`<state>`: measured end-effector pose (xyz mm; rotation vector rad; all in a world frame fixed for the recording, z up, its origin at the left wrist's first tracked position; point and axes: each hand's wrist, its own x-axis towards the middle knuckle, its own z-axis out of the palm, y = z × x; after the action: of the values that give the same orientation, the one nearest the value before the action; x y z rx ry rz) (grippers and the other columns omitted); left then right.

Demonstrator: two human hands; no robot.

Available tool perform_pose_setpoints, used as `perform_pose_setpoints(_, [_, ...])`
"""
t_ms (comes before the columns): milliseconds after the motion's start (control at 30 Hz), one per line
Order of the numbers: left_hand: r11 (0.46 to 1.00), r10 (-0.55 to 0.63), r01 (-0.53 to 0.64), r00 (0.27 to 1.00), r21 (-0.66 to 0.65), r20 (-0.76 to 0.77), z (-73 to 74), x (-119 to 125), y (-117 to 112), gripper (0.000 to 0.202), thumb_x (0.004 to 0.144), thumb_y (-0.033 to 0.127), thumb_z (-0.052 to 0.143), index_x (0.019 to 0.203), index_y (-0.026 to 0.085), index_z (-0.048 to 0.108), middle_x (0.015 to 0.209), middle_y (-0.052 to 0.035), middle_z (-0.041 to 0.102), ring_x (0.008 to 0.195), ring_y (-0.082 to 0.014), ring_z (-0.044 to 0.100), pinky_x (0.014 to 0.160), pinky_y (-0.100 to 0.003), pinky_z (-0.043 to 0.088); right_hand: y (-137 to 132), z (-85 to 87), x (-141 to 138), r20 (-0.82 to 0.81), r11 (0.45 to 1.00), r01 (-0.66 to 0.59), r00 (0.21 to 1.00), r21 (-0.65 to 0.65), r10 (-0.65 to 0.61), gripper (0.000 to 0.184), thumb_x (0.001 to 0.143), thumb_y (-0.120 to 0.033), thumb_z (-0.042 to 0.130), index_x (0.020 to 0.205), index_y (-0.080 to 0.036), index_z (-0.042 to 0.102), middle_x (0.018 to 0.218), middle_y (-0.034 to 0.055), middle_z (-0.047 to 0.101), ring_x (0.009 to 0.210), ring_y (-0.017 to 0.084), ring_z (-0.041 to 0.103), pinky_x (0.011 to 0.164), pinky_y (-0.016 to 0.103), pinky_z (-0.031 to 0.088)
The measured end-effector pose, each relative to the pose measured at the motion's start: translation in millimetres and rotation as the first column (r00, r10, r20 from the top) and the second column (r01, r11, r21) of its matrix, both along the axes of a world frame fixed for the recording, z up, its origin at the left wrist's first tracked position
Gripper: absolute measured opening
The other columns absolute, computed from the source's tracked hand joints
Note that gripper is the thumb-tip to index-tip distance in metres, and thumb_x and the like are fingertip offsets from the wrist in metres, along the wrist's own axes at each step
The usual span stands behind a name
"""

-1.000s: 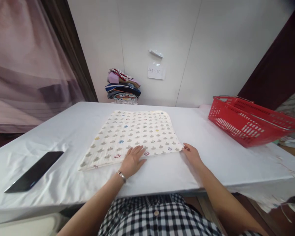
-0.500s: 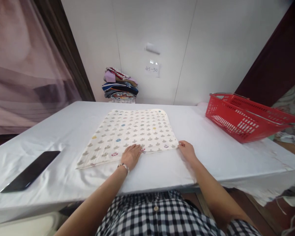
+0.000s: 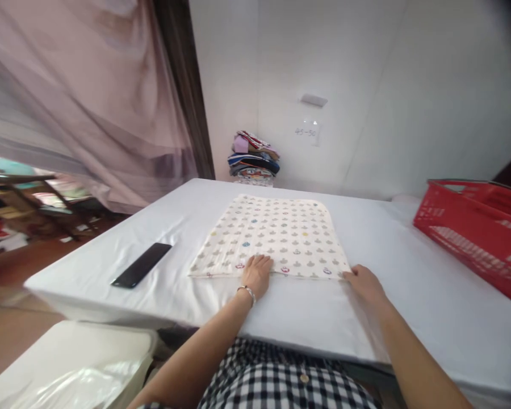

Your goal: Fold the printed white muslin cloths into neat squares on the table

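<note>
A cream cloth point(image 3: 276, 236) printed with small grey and coloured motifs lies flat on the white table point(image 3: 409, 284). My left hand point(image 3: 258, 272) rests flat on the cloth's near edge, fingers stretched out; a bracelet shows on that wrist. My right hand point(image 3: 363, 280) sits at the cloth's near right corner with its fingers curled on the corner.
A black phone point(image 3: 142, 264) lies on the table to the left. A red basket point(image 3: 481, 233) stands at the right. A pile of folded clothes point(image 3: 253, 159) sits at the back by the wall. A pink curtain point(image 3: 89, 102) hangs at the left; a white bin point(image 3: 72, 363) is below.
The view has swung to the left, so the curtain and the floor at the left now show. Both hands have stayed on the cloth's near edge.
</note>
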<state>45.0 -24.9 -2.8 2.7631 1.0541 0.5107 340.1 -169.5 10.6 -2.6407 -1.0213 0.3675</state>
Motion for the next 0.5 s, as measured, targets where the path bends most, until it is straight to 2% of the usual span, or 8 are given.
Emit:
perform_pose_setpoints(67, [0.996,0.088,-0.088,0.996,-0.002,-0.008,3.5,-12,4,0.048,0.074,0.007,0.042,0.116,0.023,0.055,0.124,-0.0038,0.055,0.12,-0.0215,0.042,0.105,-0.044,0.026,-1,-5.8,2,-0.066,0.986,0.052,0.997,0.161,-0.042,0.022,0.071,-0.04,0.052,0.073,-0.019,0.055,0.074,0.0052,0.062,0.07,0.02,0.059,0.059,0.029,0.042])
perform_pose_setpoints(100, [0.99,0.14,-0.14,0.99,0.002,-0.014,4.8,-20,7,0.049,0.073,0.006,0.042,0.117,0.023,0.055,0.125,-0.0041,0.054,0.121,-0.022,0.041,0.105,-0.045,0.025,-2,-8.1,2,-0.155,0.961,0.107,0.986,0.253,-0.068,0.021,0.069,-0.04,0.054,0.074,-0.019,0.054,0.073,0.0044,0.062,0.069,0.02,0.059,0.059,0.029,0.044])
perform_pose_setpoints(133, [0.981,0.194,-0.194,0.981,0.008,-0.021,5.8,-28,11,0.051,0.072,0.005,0.042,0.118,0.023,0.054,0.127,-0.0043,0.053,0.122,-0.0225,0.04,0.105,-0.045,0.024,-2,-9.7,2,-0.273,0.926,0.177,0.958,0.333,-0.085,0.021,0.067,-0.038,0.057,0.075,-0.019,0.053,0.072,0.0035,0.062,0.068,0.019,0.06,0.059,0.028,0.046])
perform_pose_setpoints(200, [0.952,0.306,-0.306,0.951,0.018,-0.039,6.5,-48,19,0.054,0.069,0.004,0.042,0.119,0.022,0.053,0.129,-0.0047,0.051,0.124,-0.0232,0.038,0.105,-0.046,0.023,-3,-10.9,0,-0.517,0.841,0.339,0.852,0.421,-0.085,0.027,0.062,-0.035,0.064,0.08,-0.019,0.051,0.068,0.0011,0.061,0.063,0.017,0.061,0.059,0.028,0.049])
perform_pose_setpoints(267, [0.91,0.415,-0.414,0.908,0.028,-0.057,7.0,-71,28,0.055,0.068,0.004,0.042,0.119,0.022,0.053,0.131,-0.005,0.05,0.124,-0.0233,0.037,0.105,-0.046,0.023,-4,-10.1,-3,-0.666,0.777,0.454,0.744,0.437,-0.06,0.039,0.057,-0.033,0.07,0.088,-0.021,0.05,0.066,-0.001,0.06,0.06,0.016,0.061,0.058,0.027,0.051])
perform_pose_setpoints(300, [0.886,0.464,-0.463,0.883,0.033,-0.065,7.7,-82,33,0.055,0.067,0.005,0.043,0.119,0.021,0.053,0.131,-0.0051,0.049,0.125,-0.0232,0.037,0.104,-0.046,0.023,-4,-9.4,-5,-0.699,0.76,0.481,0.713,0.438,-0.049,0.046,0.054,-0.032,0.072,0.092,-0.021,0.049,0.065,-0.0017,0.06,0.059,0.016,0.06,0.057,0.027,0.052])
perform_pose_setpoints(400, [0.815,0.578,-0.579,0.811,0.025,-0.09,13.3,-115,44,0.053,0.067,0.007,0.044,0.117,0.02,0.052,0.13,-0.0056,0.05,0.121,-0.0233,0.04,0.099,-0.041,0.032,-4,-7.4,-6,-0.74,0.753,0.49,0.672,0.438,-0.007,0.062,0.049,-0.033,0.077,0.103,-0.023,0.049,0.066,-0.0022,0.06,0.057,0.015,0.06,0.056,0.027,0.053])
perform_pose_setpoints(500, [0.752,0.649,-0.658,0.748,-0.029,-0.143,22.5,-138,49,0.049,0.069,0.008,0.042,0.114,0.022,0.053,0.12,-0.0055,0.057,0.112,-0.0231,0.048,0.087,-0.036,0.041,-8,-6.0,1,-0.743,0.731,0.503,0.67,0.461,0.007,0.063,0.046,-0.036,0.078,0.102,-0.023,0.053,0.066,-0.002,0.059,0.053,0.014,0.058,0.054,0.027,0.053])
